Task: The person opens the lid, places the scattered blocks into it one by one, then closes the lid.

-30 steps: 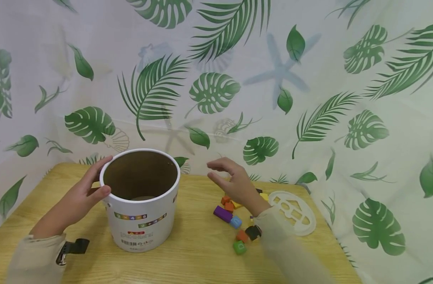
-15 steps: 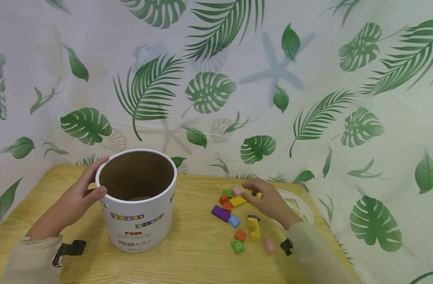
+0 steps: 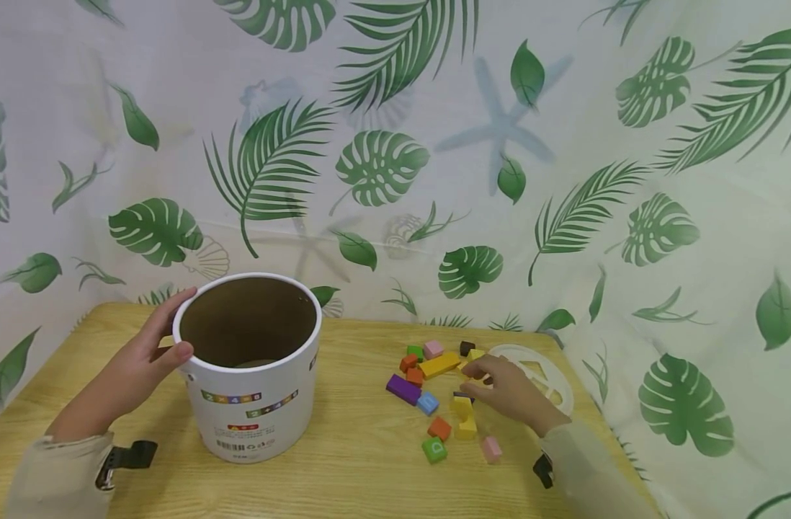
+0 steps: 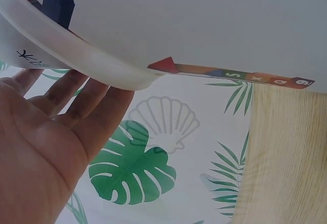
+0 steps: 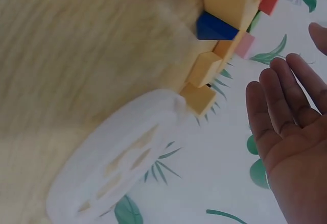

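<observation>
A white bucket [image 3: 259, 404], printed with number strips, stands upright on the left of the table. My left hand [image 3: 132, 371] rests on its outer side just below the rim, thumb at the front and fingers farther back. In the left wrist view, those fingers [image 4: 110, 112] are fairly straight and touch the underside of the rim. At the right, my right hand [image 3: 508, 386] hovers low over the blocks, thumb and fingertips apart beside a yellow block [image 3: 463, 407]. The right wrist view shows its fingers [image 5: 278, 101] straight, holding nothing. Part of the block group is hidden behind this hand.
Several coloured blocks lie loose, among them a purple one [image 3: 404, 389], a long orange one [image 3: 439, 365], a green one [image 3: 434, 450] and a pink one [image 3: 491, 450]. A white oval plate with cut-out shapes [image 3: 557, 371] lies behind the right hand. A leaf-print cloth [image 3: 382, 245] hangs behind the table.
My right hand has moved right from beside the bucket, then down among the blocks near the white plate. The left hand stays on the bucket. The view has shifted slightly.
</observation>
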`<state>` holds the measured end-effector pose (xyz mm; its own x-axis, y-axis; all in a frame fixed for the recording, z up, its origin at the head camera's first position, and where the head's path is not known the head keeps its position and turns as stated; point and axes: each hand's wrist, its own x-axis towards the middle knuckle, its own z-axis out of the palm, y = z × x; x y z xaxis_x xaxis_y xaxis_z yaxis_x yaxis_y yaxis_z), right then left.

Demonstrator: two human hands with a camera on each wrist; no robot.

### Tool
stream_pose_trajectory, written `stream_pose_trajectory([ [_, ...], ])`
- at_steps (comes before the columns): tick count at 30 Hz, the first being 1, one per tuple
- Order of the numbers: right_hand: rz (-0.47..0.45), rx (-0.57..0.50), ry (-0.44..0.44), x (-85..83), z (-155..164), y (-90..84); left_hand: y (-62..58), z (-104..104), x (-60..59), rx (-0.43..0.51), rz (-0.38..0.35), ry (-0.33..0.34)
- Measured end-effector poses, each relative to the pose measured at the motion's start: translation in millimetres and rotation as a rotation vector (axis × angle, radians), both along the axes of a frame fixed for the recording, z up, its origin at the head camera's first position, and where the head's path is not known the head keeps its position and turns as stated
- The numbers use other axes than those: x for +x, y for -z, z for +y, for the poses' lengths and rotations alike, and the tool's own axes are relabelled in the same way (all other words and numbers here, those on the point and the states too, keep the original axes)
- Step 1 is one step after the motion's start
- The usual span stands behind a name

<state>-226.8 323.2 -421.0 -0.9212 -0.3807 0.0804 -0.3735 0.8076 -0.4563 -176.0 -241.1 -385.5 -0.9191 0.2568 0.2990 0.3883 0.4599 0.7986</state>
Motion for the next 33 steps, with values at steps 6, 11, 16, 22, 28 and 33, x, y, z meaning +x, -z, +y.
stream_pose_trajectory([
  [6, -0.077, -0.026, -0.011, 4.9, 10, 12.5, 0.6, 0, 1.0, 0.001, 0.0, -0.002],
  [11, -0.096, -0.036, -0.021, 8.4, 13, 16.8, 2.0, -1, 0.2, 0.002, 0.007, -0.001],
  [16, -0.097, -0.047, -0.024, 8.3, 14, 19.6, 1.8, -1, -0.1, 0.003, 0.008, 0.003],
  [22, -0.065, -0.042, -0.015, 7.1, 17, 22.1, -0.9, 1, 0.4, 0.006, -0.006, 0.005],
  [28, -0.065, -0.005, 0.034, 3.3, 18, 28.0, -1.9, 0, 0.8, 0.006, -0.016, 0.0],
  [33, -0.128, -0.006, 0.051, -0.7, 21, 31.4, -0.4, -1, 0.4, 0.008, 0.003, 0.003],
])
